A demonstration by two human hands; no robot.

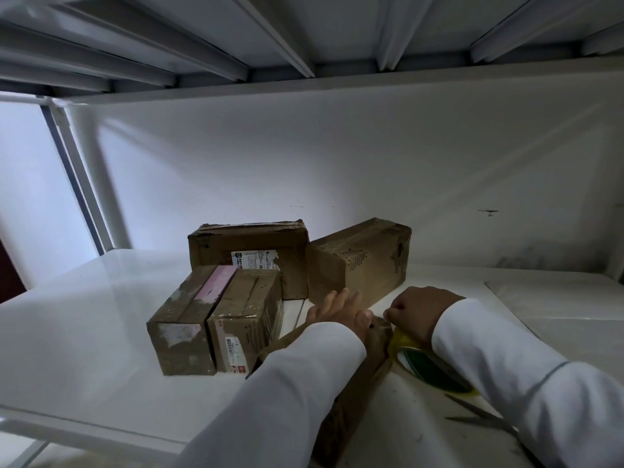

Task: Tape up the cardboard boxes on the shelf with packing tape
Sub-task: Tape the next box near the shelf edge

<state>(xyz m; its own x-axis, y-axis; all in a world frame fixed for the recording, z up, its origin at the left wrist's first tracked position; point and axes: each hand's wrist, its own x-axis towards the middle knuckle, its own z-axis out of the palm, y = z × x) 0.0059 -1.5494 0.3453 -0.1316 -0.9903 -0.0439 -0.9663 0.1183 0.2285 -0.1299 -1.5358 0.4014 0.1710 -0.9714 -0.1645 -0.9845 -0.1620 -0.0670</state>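
A long cardboard box [351,393] lies on the white shelf [84,315] right in front of me, mostly hidden under my left sleeve. My left hand [341,310] rests flat on its far end with fingers straight. My right hand [418,310] pinches a strip of clear tape at that same end, fingers curled. The roll of packing tape [429,366], yellow with a green core, lies on the shelf beside the box under my right wrist.
Three more cardboard boxes stand behind: one with a pink strip [216,319] front left, one with a white label [250,251] at the back, one angled [364,261] at the right. Scissors [479,417] lie near my right sleeve. Another shelf hangs overhead.
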